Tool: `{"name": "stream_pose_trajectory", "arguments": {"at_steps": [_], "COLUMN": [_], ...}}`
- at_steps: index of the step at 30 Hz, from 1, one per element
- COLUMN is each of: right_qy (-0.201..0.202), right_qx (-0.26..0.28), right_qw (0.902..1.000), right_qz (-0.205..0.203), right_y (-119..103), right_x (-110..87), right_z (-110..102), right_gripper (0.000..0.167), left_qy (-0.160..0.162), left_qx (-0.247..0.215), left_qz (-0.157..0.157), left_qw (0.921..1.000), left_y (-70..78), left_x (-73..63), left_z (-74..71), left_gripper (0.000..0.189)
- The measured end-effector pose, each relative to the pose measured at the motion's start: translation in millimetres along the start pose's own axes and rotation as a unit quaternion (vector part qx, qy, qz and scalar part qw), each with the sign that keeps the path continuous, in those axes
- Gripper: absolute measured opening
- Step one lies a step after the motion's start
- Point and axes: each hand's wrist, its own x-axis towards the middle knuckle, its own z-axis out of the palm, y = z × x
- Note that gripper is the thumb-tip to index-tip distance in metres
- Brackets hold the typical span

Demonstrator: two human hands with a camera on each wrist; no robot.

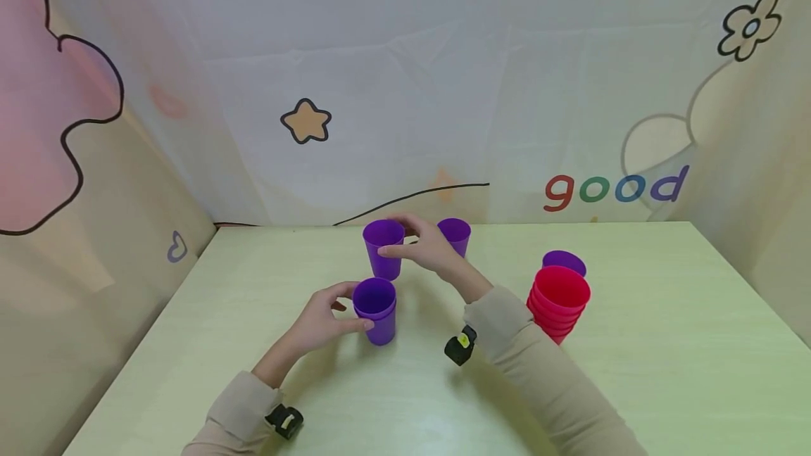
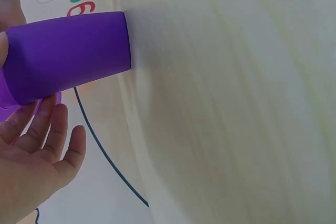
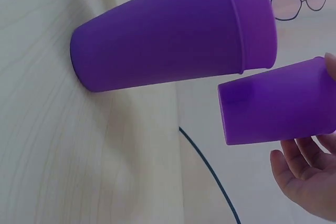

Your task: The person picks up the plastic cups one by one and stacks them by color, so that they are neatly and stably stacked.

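Observation:
My left hand [image 1: 325,319] grips a nested pair of purple cups [image 1: 381,329], thumb on the near side and fingers on the far side. Two rims show on this pair in the right wrist view, and its base stands on the table. Just behind it, my right hand [image 1: 426,248] pinches a single purple cup [image 3: 281,103] between thumb and fingers. That cup hangs upright, its base raised off the tabletop. Another purple cup [image 1: 455,234] stands beyond the right hand, partly hidden by it. In the left wrist view the nested cups [image 2: 68,56] cover most of the raised cup.
To the right stands a stack of several red cups [image 1: 557,301], partly behind the right sleeve. A purple cup [image 1: 567,260] shows behind that stack. The pale table [image 1: 665,371] ends at a printed cloth backdrop [image 1: 393,90].

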Motion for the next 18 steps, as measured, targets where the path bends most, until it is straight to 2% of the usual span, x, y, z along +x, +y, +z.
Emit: {"name": "stream_pose_trajectory", "arguments": {"at_steps": [2, 9, 18], "right_qy": [0.003, 0.008, 0.019], "right_qx": [0.002, 0.012, 0.018], "right_qw": [1.0000, 0.9995, 0.9990], "right_qz": [-0.003, -0.029, -0.037], "right_y": [-1.7, -14.6, -21.7], "right_x": [-3.4, -16.6, -22.4], "right_z": [-0.5, -1.4, -4.0], "right_gripper": [0.056, 0.054, 0.055], "left_qy": [-0.002, -0.013, -0.013], "left_qx": [-0.007, -0.032, -0.043], "left_qz": [-0.005, -0.010, -0.010], "left_qw": [1.0000, 0.9993, 0.9989], "left_y": [2.6, 33.8, 35.1], "left_x": [-0.5, -7.5, -9.2], "left_z": [-0.1, -5.3, -5.2], "left_gripper": [0.053, 0.049, 0.048]}}
